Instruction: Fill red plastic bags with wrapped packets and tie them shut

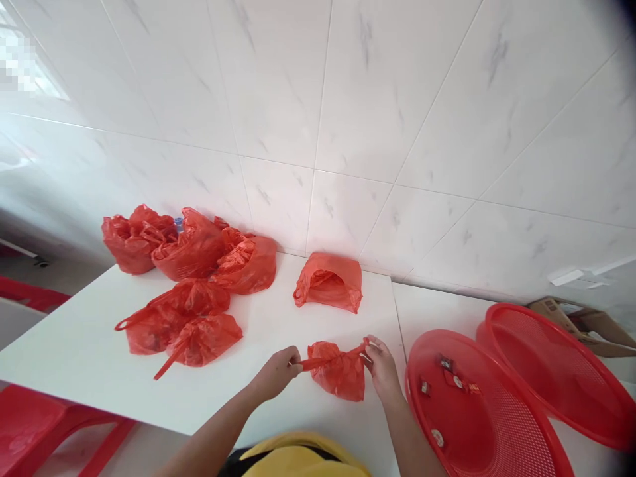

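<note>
A small filled red plastic bag (340,379) rests on the white table in front of me, its neck gathered and its two handles drawn out to either side. My left hand (281,371) is closed around the left handle. At the other side my right hand (380,361) pinches the right handle between thumb and fingers. What the bag contains is hidden. Just behind it, near the wall, an open red plastic bag (330,281) lies with its mouth facing me.
Left on the table (74,351) are two tied red bags (206,338) and several fuller bags (191,248) against the wall. To the right, a red basket (422,351) holds several small wrapped pieces; another basket (561,371) and a cardboard box (603,344) stand beyond. A red stool (34,417) is lower left.
</note>
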`<state>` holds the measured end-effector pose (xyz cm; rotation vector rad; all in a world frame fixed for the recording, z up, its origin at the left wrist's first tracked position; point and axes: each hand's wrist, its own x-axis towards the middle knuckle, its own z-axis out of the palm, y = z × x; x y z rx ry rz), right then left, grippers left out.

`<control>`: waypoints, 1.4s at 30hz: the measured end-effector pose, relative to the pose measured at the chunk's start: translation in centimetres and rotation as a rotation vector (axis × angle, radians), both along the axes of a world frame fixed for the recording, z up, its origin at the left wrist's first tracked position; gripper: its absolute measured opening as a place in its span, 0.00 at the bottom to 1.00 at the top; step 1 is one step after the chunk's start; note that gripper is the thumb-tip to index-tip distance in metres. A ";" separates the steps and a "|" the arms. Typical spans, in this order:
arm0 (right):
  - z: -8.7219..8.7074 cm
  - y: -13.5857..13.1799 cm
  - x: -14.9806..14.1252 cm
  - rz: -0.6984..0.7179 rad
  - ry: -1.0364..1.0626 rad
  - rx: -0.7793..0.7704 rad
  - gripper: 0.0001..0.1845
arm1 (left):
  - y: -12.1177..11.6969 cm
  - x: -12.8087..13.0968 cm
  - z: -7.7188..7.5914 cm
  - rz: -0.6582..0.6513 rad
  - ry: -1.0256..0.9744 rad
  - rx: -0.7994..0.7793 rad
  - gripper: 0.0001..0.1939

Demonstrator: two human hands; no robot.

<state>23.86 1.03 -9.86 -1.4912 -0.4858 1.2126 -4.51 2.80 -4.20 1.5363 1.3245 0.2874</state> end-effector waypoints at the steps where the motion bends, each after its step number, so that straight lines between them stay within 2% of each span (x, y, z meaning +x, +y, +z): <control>1: 0.0 -0.3 0.3 -0.012 0.054 0.011 0.33 | 0.2 0.1 -0.2 0.048 -0.051 -0.036 0.02; 3: -0.2 -1.1 0.7 -0.042 0.134 -0.013 0.42 | 0.4 0.5 -0.7 0.123 -0.139 -0.091 0.05; 6: -0.6 -2.8 0.5 0.021 0.121 -0.108 0.42 | 0.4 1.5 -1.6 0.129 -0.149 -0.084 0.20; 9: -1.1 -3.9 -0.9 0.196 0.055 -0.068 0.39 | -0.1 3.5 -2.3 0.039 -0.076 0.014 0.38; 12: -1.6 -4.3 -3.1 0.368 -0.029 -0.030 0.36 | -0.8 5.6 -2.8 -0.150 0.010 0.111 0.54; 14: -2.1 -4.3 -4.5 0.525 -0.095 -0.052 0.30 | -1.0 6.4 -3.1 -0.332 0.117 0.136 0.52; 16: -2.8 -4.4 -5.3 0.658 -0.166 -0.066 0.23 | -1.0 6.3 -3.3 -0.429 0.197 0.143 0.37; 17: -3.1 -4.4 -5.4 0.683 -0.187 -0.059 0.22 | -0.9 5.9 -3.3 -0.433 0.225 0.147 0.29; 19: -3.7 -4.5 -5.1 0.641 -0.209 -0.045 0.22 | -0.3 4.4 -3.1 -0.363 0.266 0.162 0.19; 22: -4.3 -4.9 -3.4 0.504 -0.258 -0.120 0.25 | 1.2 0.8 -1.6 -0.197 0.316 0.217 0.22; 25: -4.5 -5.7 -1.4 0.438 -0.307 -0.245 0.27 | 2.9 -3.7 1.2 -0.005 0.349 0.298 0.22; 29: -4.0 -7.0 0.0 0.386 -0.283 -0.322 0.28 | 5.0 -10.0 5.6 0.300 0.426 0.434 0.23; 32: -3.6 -7.7 0.2 0.367 -0.253 -0.351 0.28 | 6.0 -14.2 7.3 0.637 0.537 0.561 0.23; 34: -3.4 -7.9 0.2 0.367 -0.243 -0.356 0.29 | 6.2 -16.0 7.2 0.727 0.624 0.500 0.25; 37: -2.5 -8.2 -0.1 0.350 -0.308 -0.308 0.26 | 5.8 -16.3 5.7 0.720 0.783 0.358 0.32; 39: -1.1 -8.4 -0.4 0.319 -0.393 -0.232 0.23 | 5.3 -14.9 4.1 0.647 0.874 0.397 0.35; 42: 1.8 -8.4 -0.3 0.228 -0.500 -0.130 0.19 | 4.5 -11.3 1.6 0.402 0.894 0.505 0.33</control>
